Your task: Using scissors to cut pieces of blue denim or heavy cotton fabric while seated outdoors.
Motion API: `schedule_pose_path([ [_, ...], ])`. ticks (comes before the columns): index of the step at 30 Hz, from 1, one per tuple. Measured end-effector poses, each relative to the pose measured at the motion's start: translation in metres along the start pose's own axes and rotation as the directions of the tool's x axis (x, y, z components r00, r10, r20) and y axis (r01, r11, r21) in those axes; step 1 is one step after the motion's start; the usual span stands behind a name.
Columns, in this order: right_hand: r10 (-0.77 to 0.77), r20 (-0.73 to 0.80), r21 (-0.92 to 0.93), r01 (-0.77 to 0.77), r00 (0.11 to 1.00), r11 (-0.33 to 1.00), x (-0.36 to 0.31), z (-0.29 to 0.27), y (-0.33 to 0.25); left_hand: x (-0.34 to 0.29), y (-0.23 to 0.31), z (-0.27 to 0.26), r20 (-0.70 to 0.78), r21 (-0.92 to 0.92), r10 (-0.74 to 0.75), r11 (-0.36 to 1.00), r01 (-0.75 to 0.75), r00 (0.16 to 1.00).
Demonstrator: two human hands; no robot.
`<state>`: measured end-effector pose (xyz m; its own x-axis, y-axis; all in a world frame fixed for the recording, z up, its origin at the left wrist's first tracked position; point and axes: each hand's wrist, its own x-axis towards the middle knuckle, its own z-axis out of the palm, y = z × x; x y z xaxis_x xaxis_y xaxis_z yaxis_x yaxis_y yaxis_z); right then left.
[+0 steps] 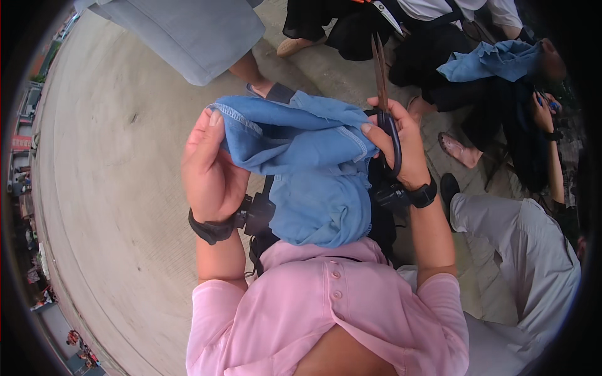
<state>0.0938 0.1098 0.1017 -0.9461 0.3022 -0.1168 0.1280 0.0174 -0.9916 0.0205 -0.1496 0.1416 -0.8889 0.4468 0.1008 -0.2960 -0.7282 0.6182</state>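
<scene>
A light blue denim-like garment [313,150] is stretched between my two hands above my lap, its opening gaping toward me with stitched seams showing along the edge. My left hand [213,169] pinches its left edge between thumb and fingers. In my right hand [407,144] is a pair of scissors [381,75] with dark handles, blades pointing up and away from the cloth. The thumb of that hand also presses on the garment's right edge. More of the blue fabric [326,213] hangs bunched down onto my lap.
Ahead on the right, another person holds a blue garment [489,61], and other scissors [387,15] with orange handles show at the top. A person in grey clothing [188,31] stands at upper left. Grey trouser legs [520,238] are close on my right. Concrete ground [125,188] spreads left.
</scene>
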Motion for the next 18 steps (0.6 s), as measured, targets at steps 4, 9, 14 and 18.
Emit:
schedule_pose_path([
  [4, 0.011, 0.011, -0.056, -0.010, 1.000, 0.998, -0.003, 0.003, -0.006, -0.002, -0.007, 0.010, -0.130, 0.081, 0.004, 0.997, 0.006, 0.991],
  [9, -0.107, -0.098, -0.109, 0.096, 0.989, 0.989, 0.003, -0.024, 0.036, 0.007, -0.044, -0.019, -0.183, -0.002, -0.208, 0.978, 0.211, 0.961],
  [14, -0.100, -0.170, -0.338, 0.037, 0.980, 0.940, -0.017, -0.039, 0.040, 0.002, -0.064, -0.010, -0.235, 0.075, -0.211, 0.969, 0.234, 0.949],
  [18, -0.293, -0.133, -0.498, 0.192, 0.947, 0.846, -0.044, -0.044, 0.031, 0.004, -0.058, -0.009, -0.214, 0.197, -0.103, 0.969, 0.146, 0.972],
])
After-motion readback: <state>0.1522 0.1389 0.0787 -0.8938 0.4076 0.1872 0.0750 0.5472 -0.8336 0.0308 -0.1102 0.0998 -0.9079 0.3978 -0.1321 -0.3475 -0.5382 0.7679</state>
